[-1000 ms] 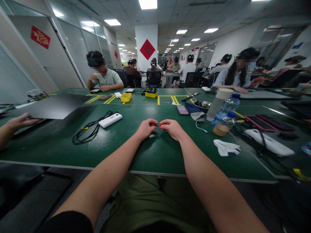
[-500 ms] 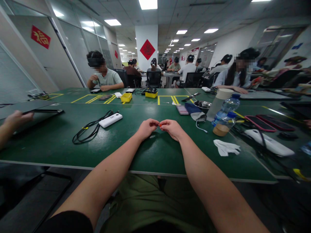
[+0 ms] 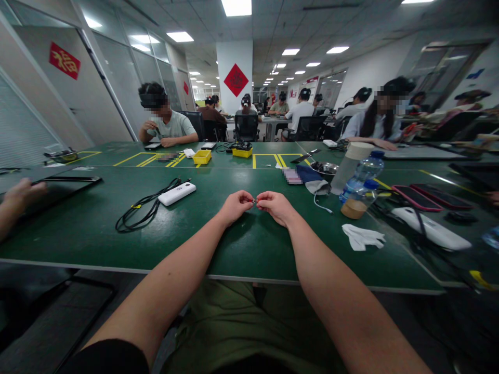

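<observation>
My left hand [image 3: 236,206] and my right hand [image 3: 277,206] meet above the green table [image 3: 187,239], fingertips almost touching. Both are closed in a pinch. Between the fingertips shows a tiny, partly shiny piece [image 3: 254,201], too small to name. Its ends are hidden by the fingers, so I cannot tell whether it is one part or two. To the left of my hands lies a white power bank [image 3: 177,194] beside a coiled black cable [image 3: 142,205].
On the right are a crumpled white tissue [image 3: 362,237], plastic bottles [image 3: 360,176], a pale tumbler [image 3: 351,163], a metal bowl [image 3: 325,168] and phones [image 3: 417,198]. Yellow trays [image 3: 202,157] stand farther back. A co-worker's hand [image 3: 25,197] reaches in at left; other people sit opposite.
The red-orange bit at my right fingertips shows less, and a shiny bit shows between the fingers. My hands have barely moved. The co-worker's hand at left has shifted slightly left.
</observation>
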Motion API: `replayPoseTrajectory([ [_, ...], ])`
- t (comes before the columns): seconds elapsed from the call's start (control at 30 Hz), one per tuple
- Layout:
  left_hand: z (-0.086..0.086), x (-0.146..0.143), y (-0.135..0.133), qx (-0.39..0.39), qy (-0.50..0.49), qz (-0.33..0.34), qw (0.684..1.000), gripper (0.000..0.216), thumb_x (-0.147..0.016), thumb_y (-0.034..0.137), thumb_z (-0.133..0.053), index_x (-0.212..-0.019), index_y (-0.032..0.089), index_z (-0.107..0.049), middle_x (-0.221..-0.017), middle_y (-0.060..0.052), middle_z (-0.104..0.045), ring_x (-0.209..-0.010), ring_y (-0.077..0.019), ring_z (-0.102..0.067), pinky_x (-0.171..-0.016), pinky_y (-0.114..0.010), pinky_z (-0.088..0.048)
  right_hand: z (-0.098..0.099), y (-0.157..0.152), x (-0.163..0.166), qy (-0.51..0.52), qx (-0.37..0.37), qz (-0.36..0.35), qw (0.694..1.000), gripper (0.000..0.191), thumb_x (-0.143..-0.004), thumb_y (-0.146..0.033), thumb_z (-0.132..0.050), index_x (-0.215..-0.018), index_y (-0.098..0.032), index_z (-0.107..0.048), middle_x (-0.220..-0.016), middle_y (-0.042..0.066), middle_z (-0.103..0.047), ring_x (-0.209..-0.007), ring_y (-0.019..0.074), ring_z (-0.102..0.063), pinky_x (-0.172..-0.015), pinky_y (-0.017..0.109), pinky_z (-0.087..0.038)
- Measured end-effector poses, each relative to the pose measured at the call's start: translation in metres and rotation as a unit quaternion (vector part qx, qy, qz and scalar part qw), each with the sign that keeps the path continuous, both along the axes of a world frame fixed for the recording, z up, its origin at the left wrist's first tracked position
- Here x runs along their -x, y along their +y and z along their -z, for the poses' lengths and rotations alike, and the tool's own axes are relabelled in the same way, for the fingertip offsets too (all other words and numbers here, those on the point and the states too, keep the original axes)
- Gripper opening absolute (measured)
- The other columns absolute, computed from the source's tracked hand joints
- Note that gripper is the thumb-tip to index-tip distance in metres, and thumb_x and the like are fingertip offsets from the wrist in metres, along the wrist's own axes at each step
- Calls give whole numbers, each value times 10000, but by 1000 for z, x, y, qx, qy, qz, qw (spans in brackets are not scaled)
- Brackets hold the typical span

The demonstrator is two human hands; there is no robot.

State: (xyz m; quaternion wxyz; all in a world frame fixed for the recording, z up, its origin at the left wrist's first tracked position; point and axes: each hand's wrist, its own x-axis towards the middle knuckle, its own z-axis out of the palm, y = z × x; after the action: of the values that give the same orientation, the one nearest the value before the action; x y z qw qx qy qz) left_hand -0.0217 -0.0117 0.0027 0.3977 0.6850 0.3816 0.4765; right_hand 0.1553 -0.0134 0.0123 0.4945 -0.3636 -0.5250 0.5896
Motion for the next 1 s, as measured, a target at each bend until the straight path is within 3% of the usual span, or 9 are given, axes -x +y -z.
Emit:
replayPoseTrajectory([
  [0.27, -2, 1, -1, 41, -31, 16, 999, 261, -695, 186, -631, -950, 134, -638, -870, -53, -667, -715, -120, -597, -685, -256, -472, -2, -2, -1, -28, 10, 8, 1000, 128, -692, -150, -677, -807, -151, -622, -752, 60, -691, -610, 115, -624, -565, 230, -492],
  [0.63, 0, 0, 0, 74, -57, 27, 995, 186, -694, 159, -614, -878, 136, -601, -740, -18, -643, -632, -103, -578, -646, -247, -467, -2, 1, -3, 14, 40, -7, 999, 72, -754, -135, -632, -813, -152, -593, -767, 73, -702, -633, 119, -640, -613, 248, -514],
  [1.0, -1, -1, -2, 87, -82, 35, 992, 190, -716, 174, -648, -872, 134, -547, -769, -38, -654, -719, -131, -633, -708, -292, -503, 0, 2, -6, 50, 1, 11, 999, 246, -594, -158, -774, -757, -174, -589, -803, 29, -658, -811, 187, -679, -760, 314, -541],
])
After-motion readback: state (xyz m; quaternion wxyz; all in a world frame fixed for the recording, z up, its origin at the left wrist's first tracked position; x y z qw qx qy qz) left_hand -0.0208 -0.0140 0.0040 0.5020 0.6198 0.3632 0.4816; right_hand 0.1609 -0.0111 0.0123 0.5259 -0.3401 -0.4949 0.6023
